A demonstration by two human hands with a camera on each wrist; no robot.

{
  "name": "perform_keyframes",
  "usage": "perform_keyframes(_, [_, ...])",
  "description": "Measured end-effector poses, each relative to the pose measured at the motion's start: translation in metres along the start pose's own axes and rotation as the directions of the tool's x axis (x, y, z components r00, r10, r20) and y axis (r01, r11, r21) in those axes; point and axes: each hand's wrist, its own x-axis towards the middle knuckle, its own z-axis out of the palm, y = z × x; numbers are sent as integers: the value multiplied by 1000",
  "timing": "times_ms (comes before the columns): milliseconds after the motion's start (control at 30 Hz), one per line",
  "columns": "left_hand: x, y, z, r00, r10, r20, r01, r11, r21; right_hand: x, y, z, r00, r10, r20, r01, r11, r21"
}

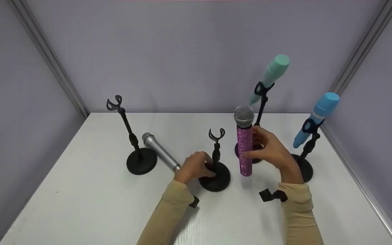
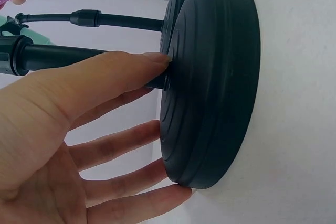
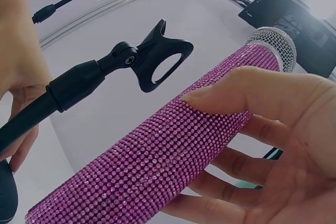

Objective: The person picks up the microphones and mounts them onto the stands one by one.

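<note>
My right hand (image 1: 271,148) grips a microphone (image 1: 245,149) with a purple rhinestone handle and silver mesh head, held upright above the table. Thumb on one side and fingers on the other, it shows close up in the right wrist view. An empty black microphone stand (image 1: 216,177) is just left of it, its clip (image 3: 165,56) near the purple handle. My left hand (image 1: 196,166) holds this stand low down, the thumb (image 2: 126,69) against the pole's foot and the other fingers at the round base (image 2: 210,87).
A silver microphone (image 1: 162,153) lies on the white table (image 1: 90,211) beside another empty stand (image 1: 141,161) at left. At right, one stand holds a mint-green microphone (image 1: 276,69), another a blue microphone (image 1: 325,105). Grey panels (image 1: 182,58) wall in the back and sides.
</note>
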Motion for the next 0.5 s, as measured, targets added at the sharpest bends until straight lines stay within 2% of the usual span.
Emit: perform_keyframes(500, [0,3,1,998,56,-4,-56,998,30,-1,-5,0,1000,-2,-26,1,1000,-23])
